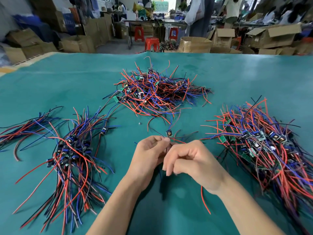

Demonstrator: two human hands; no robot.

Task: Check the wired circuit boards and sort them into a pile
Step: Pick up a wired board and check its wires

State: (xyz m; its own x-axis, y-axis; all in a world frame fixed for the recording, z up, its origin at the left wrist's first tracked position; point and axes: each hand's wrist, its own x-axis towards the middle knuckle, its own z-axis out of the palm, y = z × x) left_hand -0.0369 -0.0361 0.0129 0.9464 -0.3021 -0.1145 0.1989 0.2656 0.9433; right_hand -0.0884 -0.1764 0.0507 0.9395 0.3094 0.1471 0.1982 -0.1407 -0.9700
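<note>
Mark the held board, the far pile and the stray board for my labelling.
held board [168, 133], head view, its coil.
far pile [159, 92], head view, tangled middle.
stray board [103, 131], head view, its blue body.

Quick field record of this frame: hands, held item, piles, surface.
left hand: pinching wires of one board
right hand: curled on the same wires
held board: above fingertips, off the cloth
far pile: tangled, centre
left pile: wires roughly aligned
right pile: dense, large
stray board: alone beside left pile
surface: green cloth
</note>
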